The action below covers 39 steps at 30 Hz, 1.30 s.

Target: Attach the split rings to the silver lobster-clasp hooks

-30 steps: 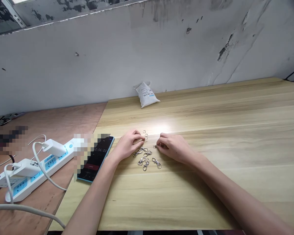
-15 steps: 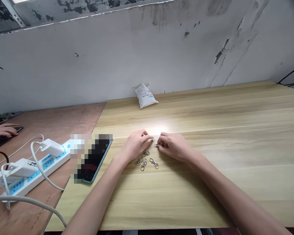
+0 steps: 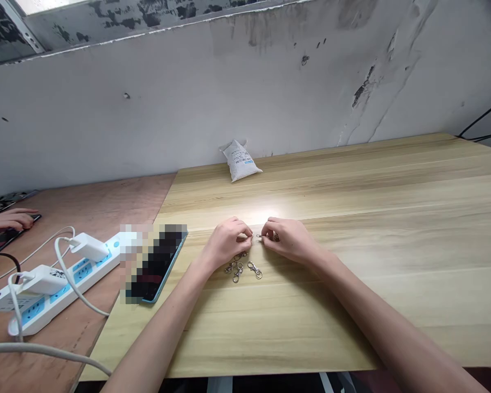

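My left hand (image 3: pixel 230 240) is closed in a pinch, thumb against forefinger, on a small metal key ring that its fingertips almost wholly cover. Facing it, my right hand (image 3: pixel 288 238) is closed round a silver swivel clasp (image 3: pixel 259 236), whose small end loop pokes out toward the left fingertips. A narrow gap separates the loop from the left hand. Just below the left hand lies a small cluster of swivel clasps with rings (image 3: pixel 238 272), partly hidden by the fingers. One more clasp with rings (image 3: pixel 255 269) lies apart, to the right of that cluster.
A phone (image 3: pixel 157 267), partly pixelated, lies left of my left forearm. A white power strip (image 3: pixel 71 284) with chargers and cables stands on the reddish table. Near the wall rests a small white plastic bag (image 3: pixel 241 162). Another person's hand (image 3: pixel 10 220) touches a dark device at far left.
My left fingertips have closed further over the ring, which showed more before. The clasp in my right hand has risen level with them. The camera view has shifted slightly.
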Motion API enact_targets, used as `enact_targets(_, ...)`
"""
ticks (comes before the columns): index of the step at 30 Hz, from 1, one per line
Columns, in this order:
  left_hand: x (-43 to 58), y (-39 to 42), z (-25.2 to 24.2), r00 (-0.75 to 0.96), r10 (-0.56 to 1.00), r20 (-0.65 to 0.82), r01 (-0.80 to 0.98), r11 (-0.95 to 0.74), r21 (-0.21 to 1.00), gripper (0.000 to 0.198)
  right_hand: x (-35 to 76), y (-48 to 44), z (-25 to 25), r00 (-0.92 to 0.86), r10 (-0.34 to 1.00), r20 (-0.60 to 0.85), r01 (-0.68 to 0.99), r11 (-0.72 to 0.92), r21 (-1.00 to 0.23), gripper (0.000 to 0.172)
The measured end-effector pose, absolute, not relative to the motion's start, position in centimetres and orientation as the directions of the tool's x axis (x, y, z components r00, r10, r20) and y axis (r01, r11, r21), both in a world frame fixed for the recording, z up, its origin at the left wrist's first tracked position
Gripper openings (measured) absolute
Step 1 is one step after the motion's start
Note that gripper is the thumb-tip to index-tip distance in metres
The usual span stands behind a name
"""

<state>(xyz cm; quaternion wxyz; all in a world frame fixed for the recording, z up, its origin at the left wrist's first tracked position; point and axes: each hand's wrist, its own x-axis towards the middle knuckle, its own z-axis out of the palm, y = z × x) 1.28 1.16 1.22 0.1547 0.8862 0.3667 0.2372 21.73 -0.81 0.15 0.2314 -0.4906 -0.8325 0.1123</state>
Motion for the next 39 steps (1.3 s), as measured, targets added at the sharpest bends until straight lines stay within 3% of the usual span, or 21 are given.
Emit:
enact_targets(8,0.6,1.0,0.8,0.527,0.795,0.301,0.518,-0.581,0.628,0.014,21.0,-1.3,0.2,-0.442,0.850,0.289,0.710,0.528,-0.467,0.010)
enact_targets(16,0.1,0.7,0.6,0.486,0.820,0.302,0.498,-0.543,0.676,0.011,21.4,-0.8,0.1,-0.439,0.813,0.383,0.677,0.579,-0.454,0.010)
enact_targets(22,0.2,0.3,1.4,0.461,0.814,0.353,0.488,-0.564,0.666,0.003,21.7,-1.0,0.5,-0.424,0.805,0.415,0.625,0.592,-0.509,0.011)
enact_targets(32,0.9,-0.3,2.0,0.408,0.873,0.269,0.415,-0.439,0.797,0.001,21.3,-1.1,0.2,-0.401,0.820,0.409,0.608,0.572,-0.551,0.015)
enact_targets(39,1.3,-0.6,1.6,0.355,0.877,0.323,0.372,-0.450,0.812,0.002,19.8,-2.0,0.3,-0.452,0.763,0.462,0.537,0.646,-0.542,0.019)
